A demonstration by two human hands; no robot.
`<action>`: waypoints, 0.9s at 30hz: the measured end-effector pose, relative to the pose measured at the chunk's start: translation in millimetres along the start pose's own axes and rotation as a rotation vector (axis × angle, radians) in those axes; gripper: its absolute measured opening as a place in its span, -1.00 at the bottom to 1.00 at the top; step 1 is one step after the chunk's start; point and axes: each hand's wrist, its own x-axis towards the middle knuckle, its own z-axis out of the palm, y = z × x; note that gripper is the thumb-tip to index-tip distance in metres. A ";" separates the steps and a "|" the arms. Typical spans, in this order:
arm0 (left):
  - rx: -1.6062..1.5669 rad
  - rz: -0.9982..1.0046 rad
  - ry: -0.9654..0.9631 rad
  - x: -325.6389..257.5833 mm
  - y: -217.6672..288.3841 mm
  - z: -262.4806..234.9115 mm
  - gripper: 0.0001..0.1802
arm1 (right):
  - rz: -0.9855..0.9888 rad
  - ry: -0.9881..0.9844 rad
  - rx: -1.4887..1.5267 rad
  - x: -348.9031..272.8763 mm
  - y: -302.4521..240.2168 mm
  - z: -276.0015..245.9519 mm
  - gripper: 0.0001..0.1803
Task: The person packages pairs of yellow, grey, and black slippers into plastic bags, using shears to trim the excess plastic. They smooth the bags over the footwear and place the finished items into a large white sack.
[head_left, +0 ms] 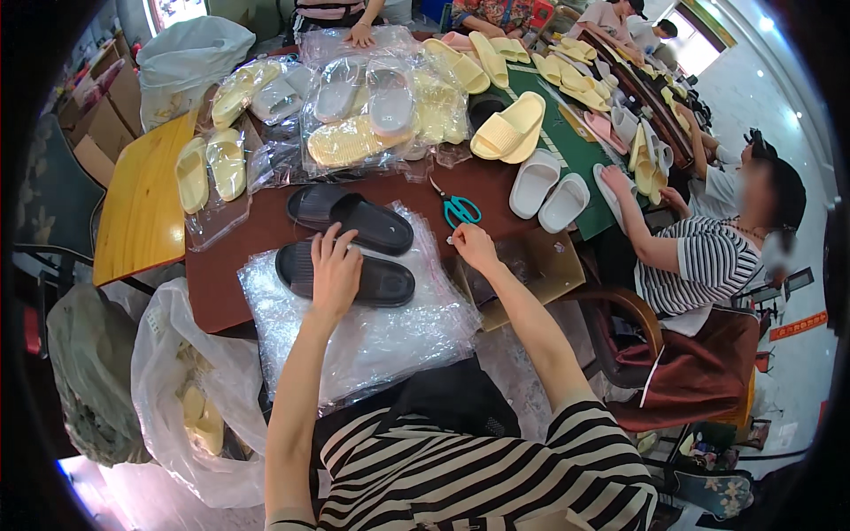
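Observation:
A pair of black slide slippers lies on a stack of clear plastic bags (372, 345) in front of me. My left hand (336, 273) rests on the nearer black slipper (387, 285), its fingers apart and touching the strap side. Beyond it, the farther black slipper (381, 226) lies alongside. My right hand (475, 246) is closed in a pinch above the edge of an open cardboard box (553, 281); a small pale bit shows at its fingertips, too small to name. Just past that hand lies a pair of scissors (460, 211) with teal handles.
Bagged grey and yellow slippers (359, 146) are piled at the table's far side. Loose white slippers (564, 202) and yellow slippers (509, 128) lie to the right. A white plastic sack (168, 372) stands at left. A co-worker in stripes (704, 261) handles slippers at right.

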 end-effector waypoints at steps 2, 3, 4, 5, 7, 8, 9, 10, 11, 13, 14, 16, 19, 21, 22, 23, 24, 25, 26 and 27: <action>-0.077 -0.027 -0.020 3.3 21.4 -13.4 -0.91 | 0.012 0.008 -0.063 -4.8 -7.9 -2.9 -0.83; -0.153 -0.057 -0.028 4.0 32.0 -19.2 -0.92 | 0.075 0.020 -0.001 -4.4 -13.4 -6.8 -0.84; -0.214 -0.015 -0.002 6.2 41.7 -20.3 -0.94 | 0.140 0.036 0.056 -4.0 -11.6 -9.5 -0.84; -0.331 0.014 -0.018 8.6 52.1 -19.6 -0.93 | 0.142 0.040 0.056 -6.2 -9.4 -12.4 -0.84; -0.574 -0.050 -0.056 7.5 73.6 -17.0 -0.93 | 0.007 0.100 0.125 -7.3 -8.1 -13.4 -0.79; -0.687 -0.116 -0.088 6.3 84.0 -16.6 -0.93 | 0.001 0.100 0.127 -11.6 -11.7 -15.3 -0.79; -0.786 -0.200 -0.113 4.5 91.2 -21.8 -0.92 | -0.086 -0.023 0.343 -21.4 -37.8 -24.8 -0.78; -0.833 -0.205 -0.107 5.6 95.6 -22.4 -0.91 | -0.161 -0.144 0.551 -36.9 -64.6 -40.5 -0.76; -0.828 -0.218 -0.104 10.1 103.0 -26.4 -0.91 | -0.164 -0.157 0.554 -53.8 -90.4 -57.5 -0.76; -1.101 -0.327 -0.131 20.3 118.2 -36.4 -0.90 | 0.013 -0.499 1.106 -84.5 -129.6 -82.9 -0.72; -1.100 -0.329 -0.130 22.2 123.7 -36.4 -0.90 | 0.013 -0.501 1.107 -94.2 -131.5 -85.4 -0.72; -1.313 -0.349 -0.260 23.8 130.0 -37.3 -0.88 | -0.090 -0.357 1.006 -105.3 -127.1 -91.9 -0.81; -1.273 -0.223 -0.278 22.7 128.8 -40.1 -0.78 | -0.180 -0.210 0.537 -108.9 -95.4 -100.3 -0.80; -1.139 -0.248 -0.211 17.0 119.3 -43.3 -0.73 | -0.076 -0.105 0.613 -110.2 -49.8 -88.9 -0.77; -1.011 -0.268 -0.148 13.6 111.6 -43.6 -0.69 | 0.033 0.005 0.685 -111.3 -21.0 -81.6 -0.74; -0.954 -0.286 -0.114 5.0 94.8 -36.2 -0.63 | 0.118 0.114 0.687 -114.0 6.2 -75.1 -0.71; -0.869 -0.263 -0.057 5.2 83.0 -36.7 -0.65 | 0.141 0.202 0.604 -120.4 48.5 -71.4 -0.70; -0.710 -0.233 0.009 0.9 65.7 -38.7 -0.69 | 0.243 0.189 0.546 -126.2 78.5 -69.2 -0.71; -0.662 -0.275 0.047 1.9 54.0 -42.1 -0.72 | 0.372 0.089 0.427 -134.5 124.9 -73.9 -0.74; -0.619 -0.319 0.102 -1.8 36.1 -39.4 -0.72 | 0.291 0.055 -0.100 -140.3 153.2 -74.7 -0.75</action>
